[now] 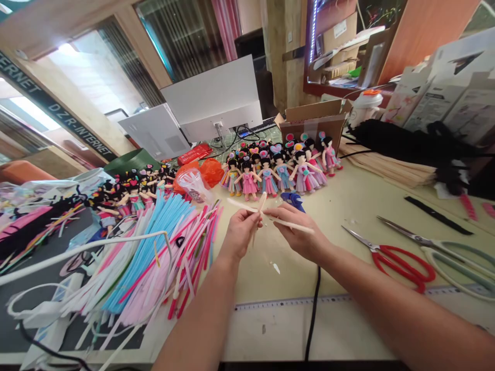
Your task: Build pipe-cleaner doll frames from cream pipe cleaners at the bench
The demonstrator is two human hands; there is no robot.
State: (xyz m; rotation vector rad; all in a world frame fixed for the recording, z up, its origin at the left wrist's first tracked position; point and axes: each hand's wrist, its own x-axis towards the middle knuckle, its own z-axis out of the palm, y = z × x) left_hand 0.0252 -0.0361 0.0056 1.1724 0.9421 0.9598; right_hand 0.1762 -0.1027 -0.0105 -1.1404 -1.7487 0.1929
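Cream-coloured pipe cleaners point(294, 225), crossed over one another, are held between my two hands above the middle of the table. My left hand point(240, 232) pinches them near the crossing, thumb against fingers. From the other side my right hand point(297, 234) grips one strand, which runs back across its fingers. Just beyond my right hand lies a blue tool point(293, 200), partly hidden; a black cord point(314, 309) runs from beneath that hand to the front edge. Small white scraps point(276, 268) lie on the table below.
Rows of small dolls point(266, 178) stand behind my hands. Bundles of coloured pipe cleaners point(135, 257) cover the left. Red-handled scissors point(402, 265) and pale-green-handled scissors point(460, 260) lie at right. A ruler strip point(286, 303) crosses the front; a cardboard box point(313, 123) and monitor point(216, 93) stand behind.
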